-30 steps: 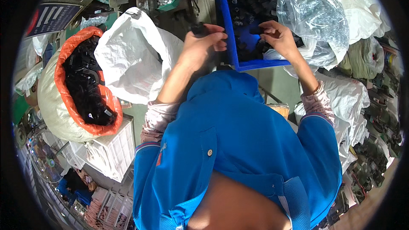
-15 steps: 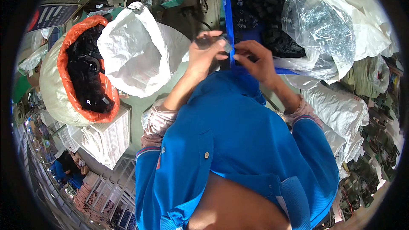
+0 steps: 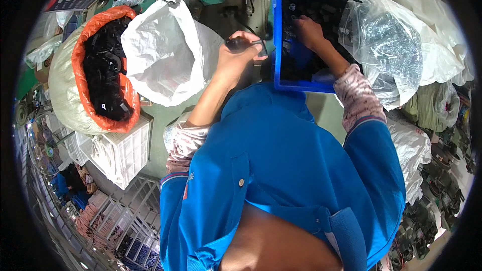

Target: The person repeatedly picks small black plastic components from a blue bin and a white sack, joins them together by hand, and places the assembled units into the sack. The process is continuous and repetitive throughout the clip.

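My left hand (image 3: 235,60) is closed around a black plastic part (image 3: 240,45), with a dark, squarish end showing by the thumb tip. Inside the blue bin (image 3: 276,30), my right hand (image 3: 310,34) reaches down with its fingers bent together at the contents. Small black plastic pieces (image 3: 326,10) fill much of that bin, with a few metal springs among them. What the right fingertips pinch, if anything, is too small to make out.
Left of my left hand stands an open white sack (image 3: 160,55). Beyond it an orange-rimmed sack (image 3: 80,65) holds black parts. A clear bag of small metallic pieces (image 3: 386,35) leans over the bin's right side. A green tray (image 3: 217,0) of metal bits sits at the back.
My right hand has left the side of my left hand and moved right and away into the blue bin. The left hand still holds its part. The whole view has shifted slightly.
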### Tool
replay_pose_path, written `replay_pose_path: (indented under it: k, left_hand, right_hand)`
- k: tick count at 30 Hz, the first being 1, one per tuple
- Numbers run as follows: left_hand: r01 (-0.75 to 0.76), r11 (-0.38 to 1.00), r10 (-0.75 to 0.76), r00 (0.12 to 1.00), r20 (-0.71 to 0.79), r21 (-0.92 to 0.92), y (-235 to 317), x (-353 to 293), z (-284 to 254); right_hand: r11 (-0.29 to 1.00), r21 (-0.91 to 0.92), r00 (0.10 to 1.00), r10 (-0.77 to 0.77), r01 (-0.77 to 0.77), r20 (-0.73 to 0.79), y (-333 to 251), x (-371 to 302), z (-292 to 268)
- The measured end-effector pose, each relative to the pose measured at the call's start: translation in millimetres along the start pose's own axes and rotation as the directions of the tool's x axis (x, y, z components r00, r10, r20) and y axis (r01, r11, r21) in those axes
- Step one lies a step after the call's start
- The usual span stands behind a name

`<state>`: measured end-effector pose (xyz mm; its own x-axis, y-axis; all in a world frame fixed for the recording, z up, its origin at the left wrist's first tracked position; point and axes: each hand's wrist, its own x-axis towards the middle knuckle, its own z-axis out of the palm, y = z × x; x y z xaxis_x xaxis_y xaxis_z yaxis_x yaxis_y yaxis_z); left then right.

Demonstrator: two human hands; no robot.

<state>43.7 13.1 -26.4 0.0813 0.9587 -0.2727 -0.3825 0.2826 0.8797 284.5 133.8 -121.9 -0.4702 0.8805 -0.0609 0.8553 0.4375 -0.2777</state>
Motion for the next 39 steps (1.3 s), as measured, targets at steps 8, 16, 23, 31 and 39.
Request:
replay_pose_path:
  k: [8, 16, 23, 31, 39]
  left_hand:
    - [-0.087, 0.978, 0.097, 0.994, -0.045, 0.190, 9.7, 5.3, 0.2]
    - [-0.256, 0.835, 0.264, 0.963, 0.053, 0.486, 27.9, 3.4, 2.8]
    - [-0.300, 0.780, 0.330, 0.943, 0.047, 0.549, 38.7, -12.1, -4.5]
    - [-0.398, 0.765, 0.517, 0.848, -0.114, 0.506, 32.2, -23.9, -22.2]
    - [-0.432, 0.858, 0.509, 0.789, -0.344, 0.278, 27.1, -32.0, -33.4]
  right_hand:
    - [0.680, 0.722, 0.989, 0.142, -0.127, 0.040, -19.3, -24.5, -55.8]
    - [0.314, 0.949, 0.997, -0.068, -0.002, 0.024, -96.2, -38.2, -124.3]
    - [0.699, 0.539, 0.881, -0.401, 0.471, -0.249, -122.0, -20.8, -131.0]
    - [0.543, 0.793, 0.894, -0.449, 0.275, -0.003, -149.5, 18.9, -127.7]
    - [0.085, 0.972, 0.940, -0.246, -0.221, 0.235, -174.6, -15.3, -83.7]
